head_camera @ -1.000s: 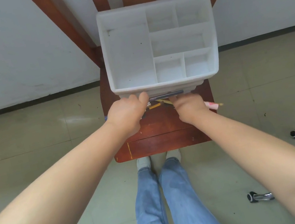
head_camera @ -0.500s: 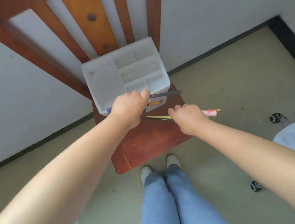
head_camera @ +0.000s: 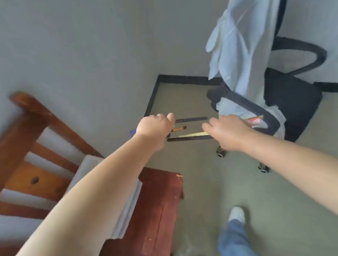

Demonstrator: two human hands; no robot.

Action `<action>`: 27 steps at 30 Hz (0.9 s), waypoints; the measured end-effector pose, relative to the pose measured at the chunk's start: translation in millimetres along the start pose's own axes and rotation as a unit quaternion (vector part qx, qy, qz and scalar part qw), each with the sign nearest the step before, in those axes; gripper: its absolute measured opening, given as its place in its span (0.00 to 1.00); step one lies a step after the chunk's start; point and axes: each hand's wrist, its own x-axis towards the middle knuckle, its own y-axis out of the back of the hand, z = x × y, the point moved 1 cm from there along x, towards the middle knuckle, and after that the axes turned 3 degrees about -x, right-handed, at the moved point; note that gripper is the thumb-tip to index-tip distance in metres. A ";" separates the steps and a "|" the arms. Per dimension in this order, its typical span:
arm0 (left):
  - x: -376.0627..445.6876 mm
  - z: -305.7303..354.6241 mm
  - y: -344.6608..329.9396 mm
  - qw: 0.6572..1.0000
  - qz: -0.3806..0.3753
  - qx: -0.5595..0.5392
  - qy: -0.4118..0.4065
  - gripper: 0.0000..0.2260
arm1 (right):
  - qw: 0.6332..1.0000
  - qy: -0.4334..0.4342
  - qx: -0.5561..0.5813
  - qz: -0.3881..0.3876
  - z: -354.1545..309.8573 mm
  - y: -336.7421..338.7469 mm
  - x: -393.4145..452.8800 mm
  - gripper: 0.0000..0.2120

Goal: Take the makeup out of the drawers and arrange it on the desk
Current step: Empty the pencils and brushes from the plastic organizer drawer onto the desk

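Both my hands are raised in mid-air over the floor, each gripping makeup sticks. My left hand [head_camera: 155,131] holds a dark blue pencil [head_camera: 191,119] and a small orange-handled brush [head_camera: 178,129], both pointing right. My right hand [head_camera: 227,132] grips a yellow pencil [head_camera: 190,134] and a long dark stick [head_camera: 188,138] that point left, while a pink-ended piece [head_camera: 255,120] juts out on its right. The white drawer organizer [head_camera: 126,212] stands on the wooden chair seat [head_camera: 156,215] at lower left, mostly hidden by my left forearm.
A black office chair [head_camera: 290,104] draped with a pale cloth [head_camera: 243,31] stands in the corner just beyond my right hand. The wooden chair's slatted back [head_camera: 30,138] is at left. Bare floor [head_camera: 297,184] and my shoes [head_camera: 236,214] lie below.
I have turned right, away from the organizer. Both hands came off the chair seat with the makeup sticks and now hover over the floor near the office chair.
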 end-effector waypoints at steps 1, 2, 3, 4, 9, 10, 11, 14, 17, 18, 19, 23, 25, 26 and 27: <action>6.6 18.8 12.9 0.999 0.013 0.016 -0.031 0.17 | 1.000 -0.030 0.003 -0.007 9.6 -2.0 -25.0 0.18; 12.7 41.0 26.7 0.997 0.026 0.034 -0.064 0.18 | 0.998 -0.062 0.008 -0.014 19.6 -4.5 -52.3 0.17; 17.9 65.7 41.3 0.993 0.035 0.052 -0.098 0.19 | 0.995 -0.099 0.013 -0.022 31.0 -6.7 -79.6 0.18; 22.4 92.9 56.4 0.988 0.045 0.068 -0.131 0.19 | 0.990 -0.138 0.018 -0.026 43.5 -8.0 -107.7 0.18; 17.5 252.8 120.7 0.940 0.094 0.123 -0.304 0.20 | 0.945 -0.323 0.036 -0.045 99.6 -3.1 -264.0 0.18; 12.6 286.9 129.9 0.927 0.107 0.133 -0.333 0.21 | 0.934 -0.353 0.039 -0.050 107.6 -3.5 -297.7 0.18; 6.5 321.5 138.9 0.912 0.124 0.147 -0.362 0.21 | 0.922 -0.381 0.043 -0.059 114.7 -4.2 -331.6 0.18; -20.2 427.4 160.7 0.863 0.163 0.167 -0.447 0.20 | 0.885 -0.457 0.050 -0.081 128.2 -9.8 -435.4 0.18; -56.4 536.8 176.3 0.820 0.181 0.176 -0.513 0.19 | 0.844 -0.524 0.044 -0.107 135.8 -20.4 -545.2 0.16; -70.2 574.6 180.6 0.806 0.187 0.179 -0.533 0.19 | 0.829 -0.545 0.045 -0.117 137.4 -24.3 -583.3 0.16; -84.7 611.6 184.8 0.792 0.193 0.180 -0.551 0.19 | 0.813 -0.566 0.045 -0.127 138.7 -28.0 -621.1 0.16; -152.8 754.4 207.7 0.747 0.203 0.162 -0.612 0.18 | 0.749 -0.641 0.040 -0.163 142.9 -37.2 -764.7 0.18; -188.5 819.4 219.1 0.719 0.214 0.154 -0.643 0.18 | 0.726 -0.663 0.034 -0.180 146.9 -41.2 -828.7 0.19; -205.6 850.1 224.8 0.702 0.223 0.154 -0.658 0.18 | 0.715 -0.674 0.028 -0.184 149.5 -42.6 -859.1 0.20; -221.3 878.7 230.1 0.686 0.231 0.155 -0.672 0.18 | 0.703 -0.686 0.023 -0.185 152.0 -43.7 -887.2 0.20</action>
